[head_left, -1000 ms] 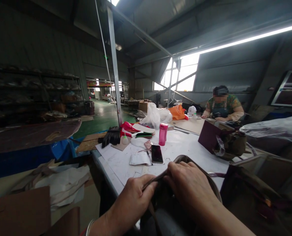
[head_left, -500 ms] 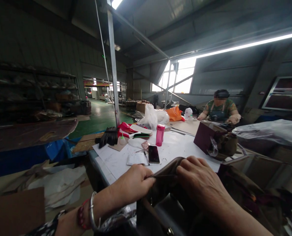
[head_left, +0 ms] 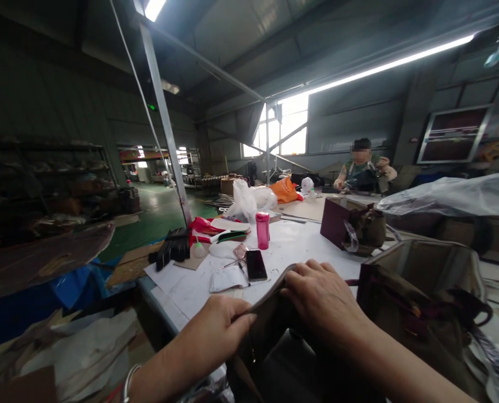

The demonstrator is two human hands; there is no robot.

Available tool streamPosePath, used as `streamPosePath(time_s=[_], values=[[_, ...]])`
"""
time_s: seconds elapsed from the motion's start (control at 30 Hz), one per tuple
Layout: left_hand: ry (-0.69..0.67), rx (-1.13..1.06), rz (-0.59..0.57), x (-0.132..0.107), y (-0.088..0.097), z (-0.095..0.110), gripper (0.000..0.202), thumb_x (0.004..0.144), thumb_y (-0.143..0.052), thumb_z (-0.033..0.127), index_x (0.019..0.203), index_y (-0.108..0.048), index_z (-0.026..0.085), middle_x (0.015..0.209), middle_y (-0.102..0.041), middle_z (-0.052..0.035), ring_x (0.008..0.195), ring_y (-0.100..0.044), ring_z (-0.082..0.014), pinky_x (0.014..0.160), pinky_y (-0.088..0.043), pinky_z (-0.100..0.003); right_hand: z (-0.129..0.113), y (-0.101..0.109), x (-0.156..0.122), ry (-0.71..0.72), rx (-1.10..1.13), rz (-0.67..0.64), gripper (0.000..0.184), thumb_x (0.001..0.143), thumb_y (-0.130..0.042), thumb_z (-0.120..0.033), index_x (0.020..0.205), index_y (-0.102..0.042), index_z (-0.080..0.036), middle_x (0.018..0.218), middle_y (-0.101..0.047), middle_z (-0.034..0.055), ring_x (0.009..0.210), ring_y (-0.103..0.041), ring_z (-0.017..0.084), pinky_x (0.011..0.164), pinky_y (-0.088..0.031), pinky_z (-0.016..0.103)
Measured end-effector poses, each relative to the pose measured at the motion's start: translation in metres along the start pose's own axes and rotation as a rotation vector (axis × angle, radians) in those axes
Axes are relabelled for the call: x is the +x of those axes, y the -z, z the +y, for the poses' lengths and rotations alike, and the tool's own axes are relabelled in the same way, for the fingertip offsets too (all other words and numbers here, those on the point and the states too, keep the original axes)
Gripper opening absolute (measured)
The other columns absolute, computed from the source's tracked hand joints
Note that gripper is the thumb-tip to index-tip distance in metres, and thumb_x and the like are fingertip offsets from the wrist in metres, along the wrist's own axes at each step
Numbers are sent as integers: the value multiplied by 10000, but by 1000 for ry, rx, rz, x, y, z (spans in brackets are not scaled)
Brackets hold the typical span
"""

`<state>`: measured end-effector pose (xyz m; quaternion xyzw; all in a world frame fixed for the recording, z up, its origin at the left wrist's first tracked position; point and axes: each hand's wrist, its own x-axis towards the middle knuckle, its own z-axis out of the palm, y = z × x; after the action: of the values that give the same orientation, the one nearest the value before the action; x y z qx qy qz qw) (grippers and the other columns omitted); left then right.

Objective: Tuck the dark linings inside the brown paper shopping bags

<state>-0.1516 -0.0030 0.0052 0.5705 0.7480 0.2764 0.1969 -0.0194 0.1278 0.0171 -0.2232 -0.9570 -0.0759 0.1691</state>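
Paper across table, green floor beyond, left fingers, right fingers tight on bag.

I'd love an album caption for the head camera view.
Left hand and right hand grip a dark brown bag by its rim, with a pink cylindrical bottle and black rectangular phone beyond.
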Motion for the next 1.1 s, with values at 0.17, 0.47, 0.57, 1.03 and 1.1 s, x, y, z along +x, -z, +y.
streamPosePath(time_s=[0.17,0.47,0.57,1.03,1.1], values=[[-17,-56,-74,1,-1,1,269,791,-390,265,649,-566,119,579,-469,12,571,-415,-116,505,-292,-194,-1,-2,3,-46,30,0,119,810,-548,-273,783,-637,-198,833,-629,41,828,-522,214,681,-303,310],[13,-148,-106,5,1,-8,277,796,-420,310,720,-594,108,613,-508,7,574,-423,-112,512,-315,-191,1,-4,1,-49,64,-19,110,799,-558,-271,781,-642,-202,848,-625,44,831,-523,216,670,-288,320],[13,-131,-99,7,2,-7,276,794,-428,311,693,-587,110,615,-522,7,579,-437,-113,514,-323,-188,0,-4,1,-45,46,-29,118,802,-548,-253,763,-646,-201,831,-627,49,825,-528,216,662,-285,326],[-51,-230,-153,8,5,-5,311,774,-506,216,1072,-578,168,930,-630,-19,874,-560,-198,730,-427,-240,-3,-4,7,-56,30,23,128,795,-530,-154,796,-655,-181,857,-647,54,806,-538,218,630,-282,331],[-57,-227,-165,8,5,-4,287,790,-486,208,1051,-598,171,908,-638,-12,867,-563,-196,729,-430,-240,-3,-4,7,-59,33,22,130,794,-531,-153,793,-658,-179,855,-649,56,802,-542,221,624,-285,331]])
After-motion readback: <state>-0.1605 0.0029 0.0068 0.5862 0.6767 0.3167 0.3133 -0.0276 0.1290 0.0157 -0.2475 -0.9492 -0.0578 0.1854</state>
